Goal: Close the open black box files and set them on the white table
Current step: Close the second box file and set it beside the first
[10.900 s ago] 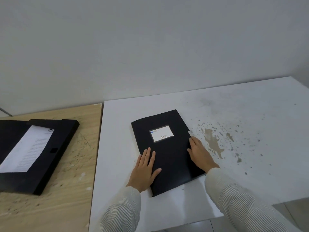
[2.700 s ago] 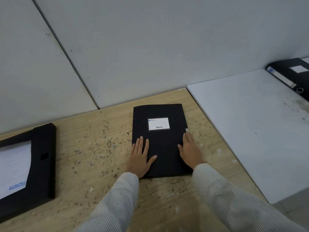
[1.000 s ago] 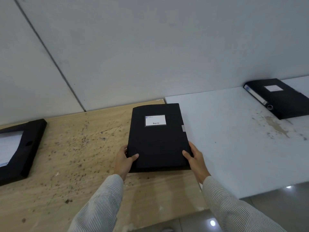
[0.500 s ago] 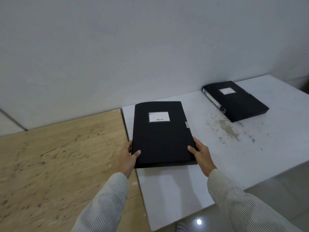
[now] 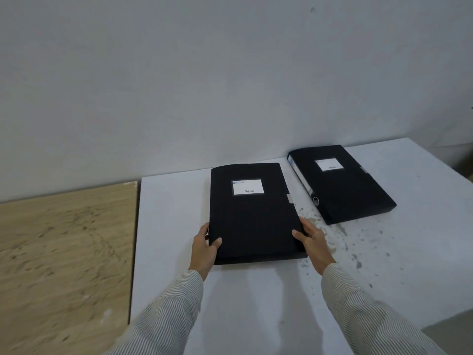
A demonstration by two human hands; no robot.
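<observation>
So white table [image 5: 179,252] spans under and beyond both hands, wooden table [image 5: 64,252] off past the left hand; a second closed box file [image 5: 343,185] lies flat beyond the right hand. Closed black box file [image 5: 252,216] sits between hands over the table, contact unclear. Left hand [image 5: 203,249] and right hand [image 5: 313,242] clamp its near side edges, thumbs on top; looks stiff, light, smooth-faced, so edge grips suit.

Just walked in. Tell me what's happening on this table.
A person grips a closed black box file with both hands, left hand and right hand at its near corners, over the white table. A second closed file lies flat further right. A wooden table stands to the left.
</observation>
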